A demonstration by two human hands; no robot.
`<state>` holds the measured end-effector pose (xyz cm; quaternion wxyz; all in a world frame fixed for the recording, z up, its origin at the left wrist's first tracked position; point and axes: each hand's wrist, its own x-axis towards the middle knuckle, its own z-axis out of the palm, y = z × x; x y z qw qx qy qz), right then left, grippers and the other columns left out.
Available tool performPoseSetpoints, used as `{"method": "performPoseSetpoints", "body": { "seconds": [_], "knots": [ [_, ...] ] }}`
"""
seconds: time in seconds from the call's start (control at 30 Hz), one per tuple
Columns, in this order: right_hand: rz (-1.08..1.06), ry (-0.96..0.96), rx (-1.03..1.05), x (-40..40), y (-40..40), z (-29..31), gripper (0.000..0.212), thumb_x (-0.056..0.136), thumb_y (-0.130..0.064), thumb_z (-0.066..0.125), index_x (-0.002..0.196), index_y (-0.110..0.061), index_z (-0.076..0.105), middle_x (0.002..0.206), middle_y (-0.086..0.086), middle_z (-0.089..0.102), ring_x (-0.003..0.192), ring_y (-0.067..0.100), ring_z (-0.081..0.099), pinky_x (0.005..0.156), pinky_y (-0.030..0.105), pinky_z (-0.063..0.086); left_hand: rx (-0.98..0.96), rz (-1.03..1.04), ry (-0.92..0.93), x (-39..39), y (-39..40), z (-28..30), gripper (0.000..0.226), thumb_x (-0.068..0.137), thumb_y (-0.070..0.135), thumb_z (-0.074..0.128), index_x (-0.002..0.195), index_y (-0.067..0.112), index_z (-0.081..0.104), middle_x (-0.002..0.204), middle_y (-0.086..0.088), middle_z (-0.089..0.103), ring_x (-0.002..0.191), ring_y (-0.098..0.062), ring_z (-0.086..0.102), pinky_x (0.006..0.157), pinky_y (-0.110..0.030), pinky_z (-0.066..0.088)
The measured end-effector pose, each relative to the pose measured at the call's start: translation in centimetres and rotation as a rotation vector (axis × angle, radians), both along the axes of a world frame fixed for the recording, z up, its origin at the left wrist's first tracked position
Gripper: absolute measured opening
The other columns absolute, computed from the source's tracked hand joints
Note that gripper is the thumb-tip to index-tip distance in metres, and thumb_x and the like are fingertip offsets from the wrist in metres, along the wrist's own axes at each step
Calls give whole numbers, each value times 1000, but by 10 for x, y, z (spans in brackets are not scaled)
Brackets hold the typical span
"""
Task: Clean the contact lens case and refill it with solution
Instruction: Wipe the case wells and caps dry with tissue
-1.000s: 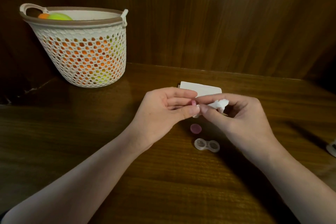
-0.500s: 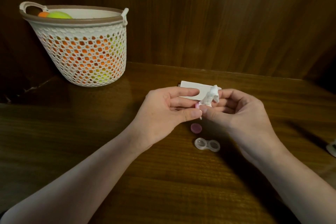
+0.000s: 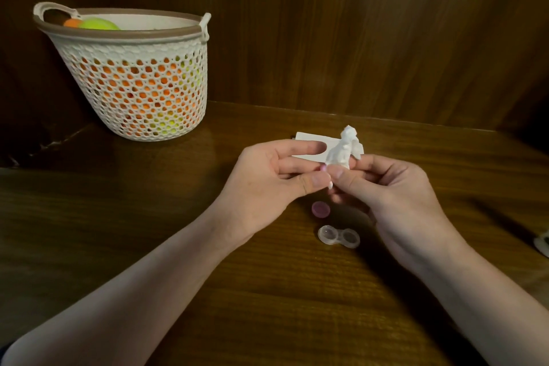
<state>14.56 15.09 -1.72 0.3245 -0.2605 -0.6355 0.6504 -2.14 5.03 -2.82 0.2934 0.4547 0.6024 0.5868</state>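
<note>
The clear two-well lens case [image 3: 339,237] lies open on the wooden table, below my hands. One pink cap [image 3: 320,209] rests on the table just above it. My left hand [image 3: 276,184] pinches a second pink cap [image 3: 323,168] between thumb and fingers; only its edge shows. My right hand [image 3: 386,190] grips a twisted white tissue [image 3: 343,148] that stands upright and meets that cap at the fingertips.
A folded white tissue sheet [image 3: 312,142] lies flat behind my hands. A white lattice basket [image 3: 142,80] with orange and green balls stands at the back left against the wooden wall. A small pale object [image 3: 542,243] shows at the right edge.
The tissue, first bunched low in my right hand, has been twisted upright and now sticks up above the fingers. Both hands stayed together over the table.
</note>
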Motion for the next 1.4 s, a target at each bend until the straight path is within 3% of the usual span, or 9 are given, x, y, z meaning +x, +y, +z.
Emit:
{"method": "performPoseSetpoints", "body": {
  "seconds": [0.13, 0.27, 0.5, 0.67, 0.83, 0.93, 1.1, 1.23, 1.4],
  "knots": [
    [-137, -118, 178, -3, 1, -4, 19, 76, -34, 89, 92, -25, 85, 87, 1, 84, 81, 18, 82, 68, 27, 66, -5, 28, 12, 2, 0, -1, 68, 72, 38, 84, 137, 26, 68, 114, 5, 83, 114, -9, 76, 107, -47, 58],
    [-66, -198, 205, 0, 2, 0, 6, 81, -30, 88, 85, -29, 85, 84, 0, 83, 79, 17, 82, 64, 23, 63, -17, 46, 49, 0, 1, -4, 53, 87, 21, 85, 136, 27, 69, 111, 7, 83, 112, -6, 76, 107, -45, 58],
    [116, 0, -102, 3, 7, 2, 30, 75, -27, 88, 102, -16, 87, 100, 13, 83, 79, 18, 81, 67, 22, 64, 20, 0, 14, -5, 2, -7, 44, 91, 16, 81, 133, 23, 70, 114, 8, 82, 104, -9, 79, 86, -28, 65],
    [-37, 89, -60, 3, 13, -1, 24, 81, -27, 87, 102, -19, 85, 97, 7, 82, 84, 16, 79, 72, 28, 64, 10, -1, -31, -7, 2, -12, 40, 91, 8, 81, 129, 16, 73, 112, -2, 82, 98, -20, 82, 84, -38, 68],
    [-27, 84, -3, 4, 13, -4, 26, 81, -34, 87, 104, -22, 84, 98, 5, 81, 88, 17, 79, 75, 27, 63, 3, 16, -17, -5, 2, -15, 27, 88, 9, 85, 113, 18, 80, 98, 1, 84, 91, -18, 82, 76, -27, 66],
    [9, 25, 35, 0, 7, -6, 26, 80, -36, 87, 103, -24, 84, 106, 4, 84, 95, 20, 82, 74, 25, 64, -15, 11, -48, -4, 2, -15, 34, 87, 3, 84, 112, 26, 79, 103, 6, 84, 97, -12, 81, 79, -23, 64],
    [-53, -121, 103, -4, 6, -13, 27, 75, -39, 90, 96, -23, 83, 104, 0, 84, 93, 24, 83, 78, 40, 67, -50, -6, -26, 0, 2, -14, 45, 87, 1, 84, 125, 23, 75, 111, 9, 83, 103, -7, 79, 87, -27, 65],
    [-160, -166, 198, -4, 10, -15, 14, 81, -29, 91, 89, -24, 81, 90, -7, 83, 84, 11, 81, 66, 20, 63, -80, -18, -79, 1, 2, -9, 44, 96, -1, 75, 133, 21, 71, 117, 5, 82, 105, -8, 78, 93, -31, 64],
    [-86, -117, 203, -3, 7, -14, 23, 81, -27, 91, 101, -23, 80, 91, -5, 84, 79, 15, 83, 64, 21, 64, -77, -37, -97, 3, 1, -5, 41, 103, -1, 65, 141, 13, 67, 127, 0, 78, 108, -10, 78, 92, -35, 65]
  ]
}}
